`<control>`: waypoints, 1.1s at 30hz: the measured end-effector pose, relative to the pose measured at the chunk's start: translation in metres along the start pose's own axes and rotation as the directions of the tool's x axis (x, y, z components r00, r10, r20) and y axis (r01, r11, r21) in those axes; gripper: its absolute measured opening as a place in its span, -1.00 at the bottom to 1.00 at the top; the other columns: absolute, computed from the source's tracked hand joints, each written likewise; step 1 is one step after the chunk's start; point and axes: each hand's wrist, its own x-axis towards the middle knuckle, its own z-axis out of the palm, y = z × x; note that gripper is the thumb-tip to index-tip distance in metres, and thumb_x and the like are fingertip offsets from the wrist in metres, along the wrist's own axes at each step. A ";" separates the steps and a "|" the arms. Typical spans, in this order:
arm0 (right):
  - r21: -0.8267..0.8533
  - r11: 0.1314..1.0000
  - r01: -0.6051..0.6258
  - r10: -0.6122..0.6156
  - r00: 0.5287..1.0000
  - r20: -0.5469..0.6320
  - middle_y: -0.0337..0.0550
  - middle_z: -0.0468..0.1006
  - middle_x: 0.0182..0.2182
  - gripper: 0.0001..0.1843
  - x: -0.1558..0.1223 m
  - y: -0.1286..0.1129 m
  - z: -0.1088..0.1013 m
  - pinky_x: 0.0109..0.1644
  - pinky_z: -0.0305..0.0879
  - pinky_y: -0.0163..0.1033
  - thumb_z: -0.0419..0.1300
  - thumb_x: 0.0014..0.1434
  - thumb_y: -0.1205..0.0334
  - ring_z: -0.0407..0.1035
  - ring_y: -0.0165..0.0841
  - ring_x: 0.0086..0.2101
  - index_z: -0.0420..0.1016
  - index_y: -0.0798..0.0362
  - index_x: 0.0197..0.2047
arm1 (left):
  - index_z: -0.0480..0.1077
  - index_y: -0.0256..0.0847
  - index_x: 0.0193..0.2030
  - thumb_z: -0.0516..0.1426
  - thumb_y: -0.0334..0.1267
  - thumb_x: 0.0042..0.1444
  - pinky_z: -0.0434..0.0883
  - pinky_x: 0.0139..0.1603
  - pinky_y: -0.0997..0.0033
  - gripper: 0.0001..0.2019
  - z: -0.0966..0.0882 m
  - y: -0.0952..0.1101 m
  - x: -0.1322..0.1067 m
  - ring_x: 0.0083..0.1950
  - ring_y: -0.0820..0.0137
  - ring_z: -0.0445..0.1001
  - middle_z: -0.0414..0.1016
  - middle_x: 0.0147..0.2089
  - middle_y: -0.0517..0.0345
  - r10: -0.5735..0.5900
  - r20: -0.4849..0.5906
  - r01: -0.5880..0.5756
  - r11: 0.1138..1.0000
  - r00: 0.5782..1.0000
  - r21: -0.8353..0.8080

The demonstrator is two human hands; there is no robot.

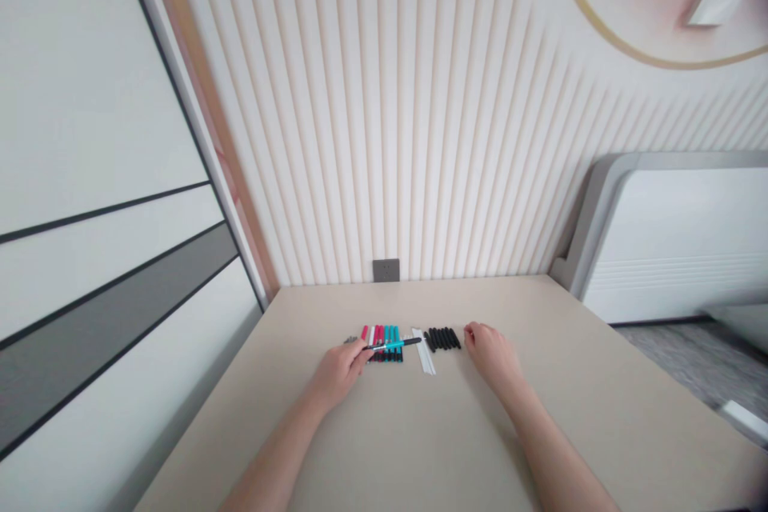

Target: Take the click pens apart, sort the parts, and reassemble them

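Between the fingertips of my left hand (341, 372) is a pen (394, 344) with a teal and black barrel, pointing right and held above the table. Beneath and behind it lies a row of pink, white and teal pens (381, 332) with black lower ends, partly covered by the held pen. Thin white sticks (424, 354) rest to the right of that row. Farther right is a row of several short black pen caps (442, 338). Beside them my right hand (492, 352) is closed, its fingers curled together; whether something small is inside is hidden.
All of this lies on a beige table (384, 448) against a ribbed wall (372, 112) with a dark socket (386, 270). Small grey pieces (350, 339) lie by my left hand. A cabinet (108, 296) stands left, a grey-white headboard (678, 240) right.
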 end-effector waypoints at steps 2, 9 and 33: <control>-0.062 0.997 -0.047 0.050 0.998 0.038 0.00 0.61 -0.26 -0.70 0.000 0.001 0.001 -0.27 0.25 -0.26 -0.05 0.33 0.24 0.51 -0.22 -0.25 0.52 0.03 -0.21 | 0.24 -0.16 -0.41 -0.11 -0.11 0.35 0.22 -0.38 0.51 -0.67 0.000 0.000 0.000 -0.48 0.44 0.35 0.33 -0.53 0.28 0.001 0.001 -0.001 1.000 1.000 0.002; -0.099 0.990 -0.099 0.106 0.991 0.076 0.03 0.61 -0.25 -0.74 0.001 0.007 0.003 -0.28 0.26 -0.25 -0.02 0.32 0.25 0.53 -0.18 -0.24 0.50 0.05 -0.18 | 0.27 -0.16 -0.40 -0.10 -0.12 0.34 0.23 -0.39 0.51 -0.68 -0.001 0.001 0.000 -0.49 0.44 0.35 0.34 -0.54 0.28 0.008 0.002 -0.008 1.000 1.000 -0.005; -0.069 0.996 -0.055 0.052 0.997 -0.051 -0.03 0.55 -0.16 -0.74 -0.004 0.003 0.000 -0.25 0.25 -0.20 0.07 0.30 0.24 0.51 -0.19 -0.27 0.39 0.02 0.04 | 0.29 -0.15 -0.39 -0.10 -0.10 0.33 0.23 -0.40 0.50 -0.68 -0.002 0.003 -0.001 -0.49 0.44 0.36 0.35 -0.54 0.28 -0.025 0.004 0.025 1.000 1.000 -0.012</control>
